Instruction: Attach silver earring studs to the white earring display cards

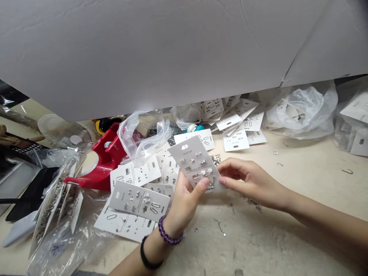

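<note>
My left hand pinches a white earring card, thumb in front and fingers behind. Rows of small silver studs and clip-shaped earrings are fixed to the card, which tilts up toward me. At its right edge, my right hand is closed with thumb and forefinger against the card; their tips are partly hidden behind it. Under and left of my left wrist lie more filled earring cards, overlapping in a loose pile. A small heap of metal pieces shows just behind the held card.
A red plastic holder and a clear plastic bag stand left of centre. More cards spread at the back, beside a bagged bundle. Loose hooks dot the table. A large white panel overhangs the back.
</note>
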`<state>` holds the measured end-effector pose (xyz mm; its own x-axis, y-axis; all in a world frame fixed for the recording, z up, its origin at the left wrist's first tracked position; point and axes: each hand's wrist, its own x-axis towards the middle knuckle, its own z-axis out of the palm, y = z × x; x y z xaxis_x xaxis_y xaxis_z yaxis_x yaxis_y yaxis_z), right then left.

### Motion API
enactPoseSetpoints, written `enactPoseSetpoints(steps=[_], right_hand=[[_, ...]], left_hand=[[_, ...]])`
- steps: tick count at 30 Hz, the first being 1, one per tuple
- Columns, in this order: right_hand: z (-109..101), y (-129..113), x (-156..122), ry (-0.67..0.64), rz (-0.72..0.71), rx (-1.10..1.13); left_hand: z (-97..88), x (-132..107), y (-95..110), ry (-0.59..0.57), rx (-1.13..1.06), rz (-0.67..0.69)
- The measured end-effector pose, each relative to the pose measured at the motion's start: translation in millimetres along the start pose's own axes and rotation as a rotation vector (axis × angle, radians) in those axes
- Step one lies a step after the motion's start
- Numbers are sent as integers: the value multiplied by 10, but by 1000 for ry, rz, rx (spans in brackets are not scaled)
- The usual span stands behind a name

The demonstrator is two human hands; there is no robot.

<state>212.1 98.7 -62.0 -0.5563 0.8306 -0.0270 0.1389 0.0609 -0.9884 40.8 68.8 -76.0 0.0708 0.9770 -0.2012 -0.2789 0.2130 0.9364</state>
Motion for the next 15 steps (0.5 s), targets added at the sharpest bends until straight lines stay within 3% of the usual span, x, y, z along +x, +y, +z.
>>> enactPoseSetpoints(steps=[2,5,9,12,15], right_hand=[[-51,1,23,49,10,96],[-202,-27,44,1,32,53],[-470,-53,41,-14,40,-434],[-629,-32,24,-109,76,-852],[-703,3,11,-178,84,-1001]], left_hand=[[-14,1,3,-74,23,-37],[-38,16,12,-153,48,-94],[-58,46,15,-69,36,-114],[-69,64,7,-24,28,-101],[-74,71,1,-16,22,-62]])
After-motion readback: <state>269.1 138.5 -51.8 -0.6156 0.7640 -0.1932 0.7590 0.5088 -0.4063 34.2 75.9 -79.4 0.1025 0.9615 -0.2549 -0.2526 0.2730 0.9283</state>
